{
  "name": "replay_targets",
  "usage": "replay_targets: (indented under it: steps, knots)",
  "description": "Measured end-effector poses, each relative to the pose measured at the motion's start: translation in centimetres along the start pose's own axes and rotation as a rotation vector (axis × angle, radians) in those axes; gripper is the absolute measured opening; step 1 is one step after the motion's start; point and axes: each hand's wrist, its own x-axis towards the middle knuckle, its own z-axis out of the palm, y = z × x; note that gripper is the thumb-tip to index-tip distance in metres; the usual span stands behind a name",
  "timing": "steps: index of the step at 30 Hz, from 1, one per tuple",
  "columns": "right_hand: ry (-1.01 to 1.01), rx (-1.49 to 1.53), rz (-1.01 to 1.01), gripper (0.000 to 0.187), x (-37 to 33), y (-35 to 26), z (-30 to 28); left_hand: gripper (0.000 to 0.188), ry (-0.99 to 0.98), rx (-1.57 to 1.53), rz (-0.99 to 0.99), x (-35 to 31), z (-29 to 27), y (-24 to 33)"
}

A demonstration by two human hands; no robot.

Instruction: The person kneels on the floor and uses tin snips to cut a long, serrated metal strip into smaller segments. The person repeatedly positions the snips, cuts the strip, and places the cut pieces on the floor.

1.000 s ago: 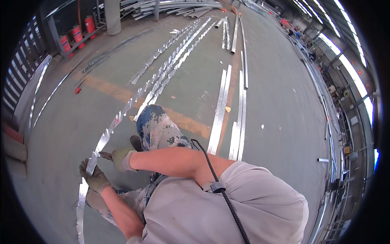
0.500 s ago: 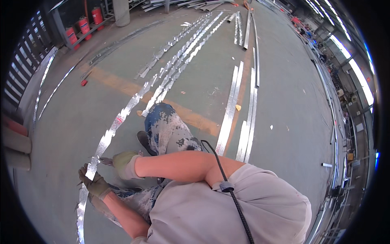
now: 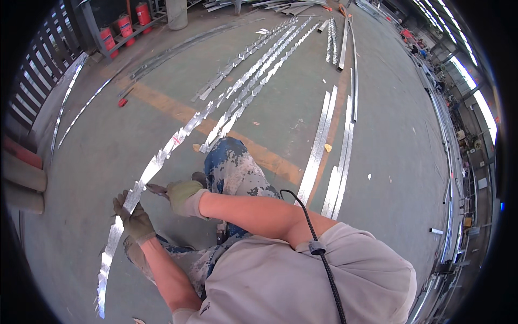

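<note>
A long shiny metal strip (image 3: 154, 168) with saw-like notched edges runs from my lower left up toward the far middle. Around its near part my left hand (image 3: 136, 222), in a dark glove, is closed, with the fingers at the left edge. My right hand (image 3: 184, 195), in a greenish glove, grips a dark-jawed hand tool that looks like tin snips (image 3: 157, 190). The tool's tip points left, close to the strip's right edge; whether it touches cannot be made out. Below my left hand the strip's near end hangs toward the lower left.
More notched strips (image 3: 264, 73) lie on the floor ahead. Plain flat strips (image 3: 318, 146) lie to the right, beside an orange floor line. Red fire extinguishers (image 3: 125, 29) stand on a rack at the far left. Metal lengths (image 3: 445, 178) line the right side.
The strip's near end has come into view at the lower left. The snips have drawn slightly away from the strip's edge. The whole view has shifted a little.
</note>
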Motion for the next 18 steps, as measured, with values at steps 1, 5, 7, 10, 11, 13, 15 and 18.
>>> replay_targets:
  steps: [1, 5, 7, 10, 11, 13, 15, 18]
  knots:
    - [0.034, 0.010, 0.028, 0.032, 0.5, 0.6, 0.5, 0.041, -0.110, -0.045, -0.007, 0.3, 0.0, -0.7]
    - [0.080, -0.030, 0.145, 0.036, 2.5, 3.2, 2.9, 0.043, 0.044, -0.006, -0.100, -0.1, 2.2, -2.9]
    - [0.077, -0.138, 0.153, 0.038, 3.0, 3.9, 2.8, 0.044, 0.063, 0.024, -0.140, -0.7, 3.0, -3.2]
    - [0.051, -0.071, 0.219, 0.044, 2.2, 4.1, 1.6, 0.044, 0.056, 0.068, -0.195, -1.6, 4.3, -3.4]
    - [-0.015, -0.072, 0.236, 0.056, 2.5, 4.5, 1.3, 0.045, 0.019, 0.068, -0.205, -1.9, 4.2, -3.5]
    - [-0.051, -0.081, 0.180, 0.066, 2.2, 4.7, 1.1, 0.045, -0.028, 0.094, -0.231, -2.6, 4.1, -3.3]
    - [-0.058, -0.129, 0.075, 0.055, 1.8, 5.2, 1.4, 0.045, -0.051, 0.058, -0.265, -2.7, 3.4, -3.2]
    - [-0.166, -0.022, 0.144, 0.050, 2.3, 6.4, 3.4, 0.046, -0.021, 0.028, -0.310, -2.6, 2.5, -3.1]
